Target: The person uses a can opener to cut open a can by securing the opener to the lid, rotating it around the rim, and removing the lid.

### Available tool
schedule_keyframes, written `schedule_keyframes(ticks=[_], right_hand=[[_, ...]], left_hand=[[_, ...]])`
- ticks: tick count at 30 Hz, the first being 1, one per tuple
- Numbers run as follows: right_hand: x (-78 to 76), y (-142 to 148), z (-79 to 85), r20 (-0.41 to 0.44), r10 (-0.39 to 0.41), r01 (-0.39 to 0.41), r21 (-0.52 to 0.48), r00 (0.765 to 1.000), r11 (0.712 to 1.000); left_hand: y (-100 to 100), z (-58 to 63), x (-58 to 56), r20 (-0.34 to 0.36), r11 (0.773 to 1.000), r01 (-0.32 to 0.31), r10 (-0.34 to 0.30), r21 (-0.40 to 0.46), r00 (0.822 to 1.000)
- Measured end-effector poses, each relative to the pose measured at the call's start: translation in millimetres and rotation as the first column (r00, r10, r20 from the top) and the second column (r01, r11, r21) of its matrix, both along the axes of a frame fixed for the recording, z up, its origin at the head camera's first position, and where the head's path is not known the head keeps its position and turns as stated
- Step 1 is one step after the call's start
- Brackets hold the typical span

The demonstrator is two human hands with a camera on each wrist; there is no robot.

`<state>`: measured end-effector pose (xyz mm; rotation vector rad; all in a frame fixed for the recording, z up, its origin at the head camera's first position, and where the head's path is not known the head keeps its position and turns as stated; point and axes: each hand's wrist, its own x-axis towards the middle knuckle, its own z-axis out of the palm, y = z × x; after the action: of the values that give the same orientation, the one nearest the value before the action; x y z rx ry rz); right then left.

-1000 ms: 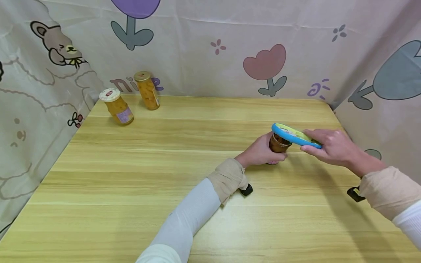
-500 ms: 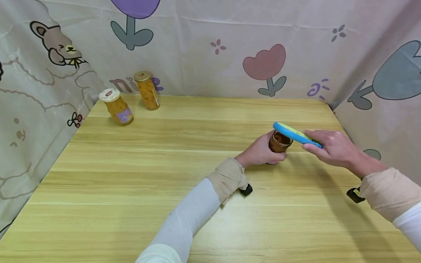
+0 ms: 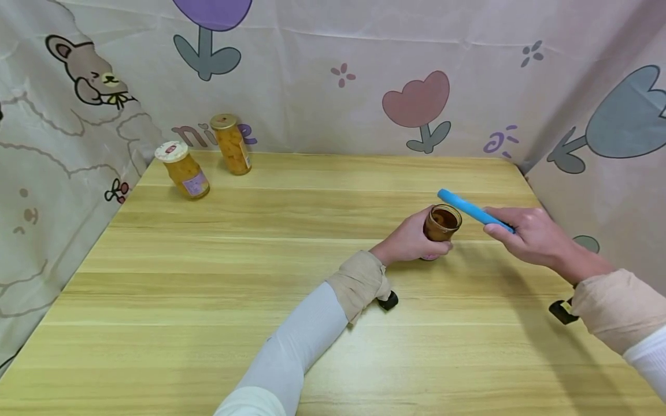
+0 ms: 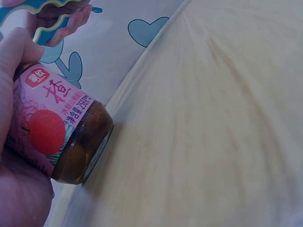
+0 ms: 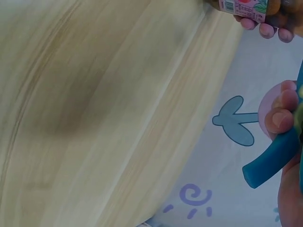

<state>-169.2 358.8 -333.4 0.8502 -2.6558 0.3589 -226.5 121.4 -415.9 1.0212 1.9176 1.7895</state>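
My left hand [image 3: 411, 238] grips a small glass jar [image 3: 439, 230] low around its side, at the right of the table. The jar is uncapped, its round mouth facing up, with dark brown contents inside. A pink label [image 4: 49, 113] with a red fruit shows in the left wrist view. Up and right of the mouth, my right hand [image 3: 533, 234] holds a blue jar opener [image 3: 470, 209] by its handle end, apart from the rim and turned edge-on. Its wavy yellow-green inner edge shows in the left wrist view. Whatever lies inside its loop is hidden in the head view.
Two capped jars of orange fruit stand at the back left: one with a white lid [image 3: 183, 170], one taller with a gold lid [image 3: 231, 145]. The wooden table [image 3: 260, 277] ends at a printed curtain [image 3: 312, 104] behind and at both sides.
The jar opener has lifted off the jar's mouth, moved slightly right and tipped edge-on, baring the open rim. My left hand has kept its hold on the jar.
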Motion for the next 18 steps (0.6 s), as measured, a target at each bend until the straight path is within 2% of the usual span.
schedule_keyframes(ticks=[9,12,14,18], right_hand=[[1.5,6,-12.0,0.048,-0.043,0.048,-0.096,0.998,0.994],[5.5,9,-17.0,0.095,-0.105,0.117,-0.131,0.990,0.984],[9.5,10,-19.3,0.172,-0.159,0.184,-0.139,0.972,0.973],[15.2,12,-22.5,0.357,-0.213,0.280,-0.148,0.910,0.948]], left_hand=[[0,-1.0,0.4,0.021,1.000,0.011,-0.012,0.014,1.000],[0,-0.1,0.6,0.025,1.000,0.006,-0.006,0.005,1.000],[0,0.4,0.7,0.024,1.000,-0.001,0.001,-0.005,1.000],[-1,1.8,0.7,0.021,1.000,-0.013,0.013,-0.015,1.000]])
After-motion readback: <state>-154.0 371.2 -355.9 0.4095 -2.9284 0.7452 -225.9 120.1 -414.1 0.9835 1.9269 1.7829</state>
